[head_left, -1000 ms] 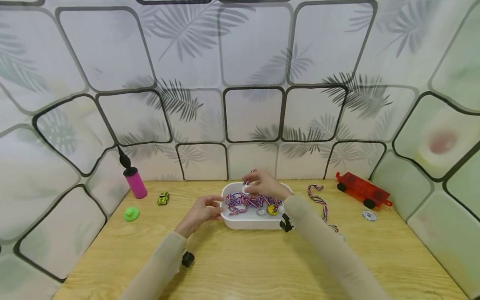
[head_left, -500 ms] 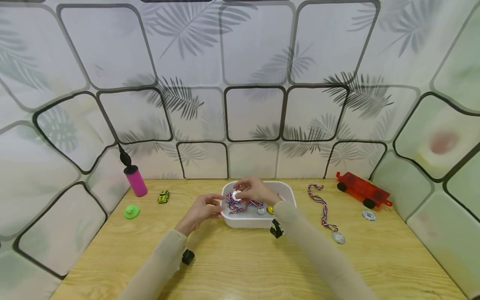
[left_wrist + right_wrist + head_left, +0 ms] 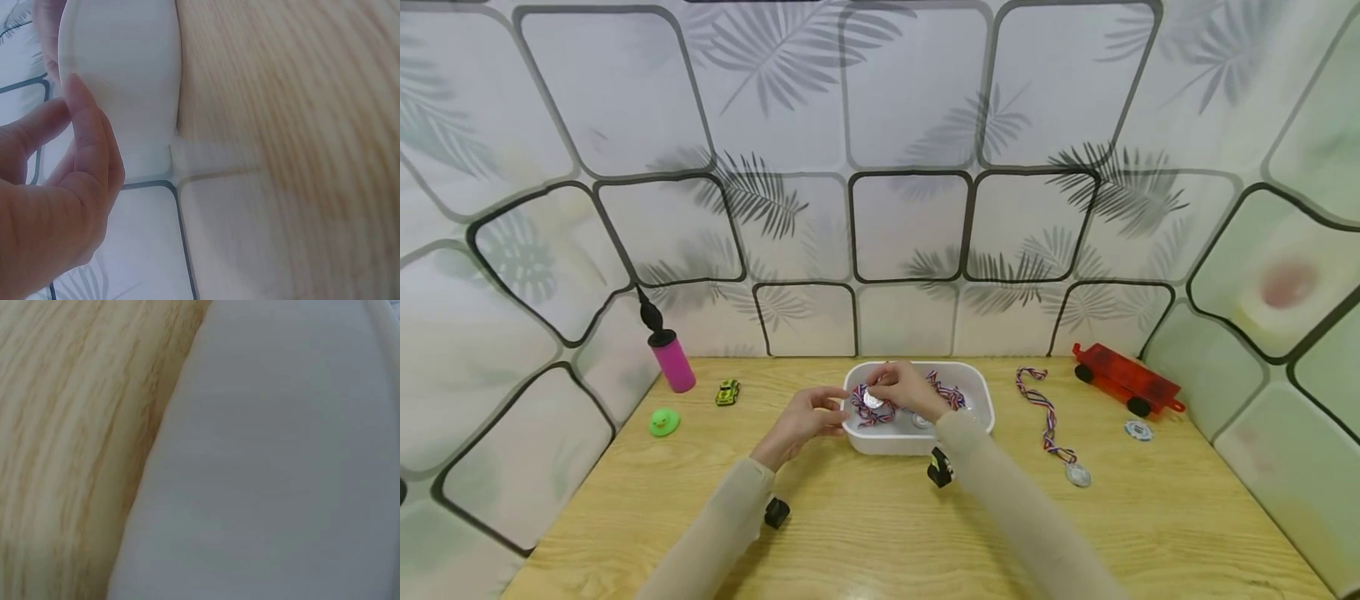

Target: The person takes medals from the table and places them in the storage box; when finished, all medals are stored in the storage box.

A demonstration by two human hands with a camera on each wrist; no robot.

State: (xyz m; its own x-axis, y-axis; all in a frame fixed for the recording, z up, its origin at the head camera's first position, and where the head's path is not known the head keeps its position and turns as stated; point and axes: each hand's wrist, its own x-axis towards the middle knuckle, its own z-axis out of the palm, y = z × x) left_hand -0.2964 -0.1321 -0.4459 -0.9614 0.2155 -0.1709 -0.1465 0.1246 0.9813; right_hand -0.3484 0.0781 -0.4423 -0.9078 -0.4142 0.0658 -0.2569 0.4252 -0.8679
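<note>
A white tub (image 3: 979, 398) stands mid-table with several medals on red-white-blue ribbons (image 3: 946, 389) inside. My right hand (image 3: 901, 387) hovers over the tub's left part and pinches a silver medal (image 3: 872, 399). My left hand (image 3: 807, 419) grips the tub's left rim. In the left wrist view its fingers (image 3: 86, 156) lie against the tub's outer wall (image 3: 128, 75). The right wrist view shows only the blurred tub wall (image 3: 281, 462) and the wooden table (image 3: 69, 425).
Another medal (image 3: 1077, 474) with its ribbon (image 3: 1040, 407) lies right of the tub. Beyond it are a red toy trailer (image 3: 1124, 380) and a small disc (image 3: 1138, 430). At left stand a pink pump (image 3: 672, 363), a toy car (image 3: 727, 392) and a green duck (image 3: 662, 423).
My right hand has carried the silver medal leftward and lower over the tub. Its forearm has shifted off the medal lying on the table. The left hand stays at the rim.
</note>
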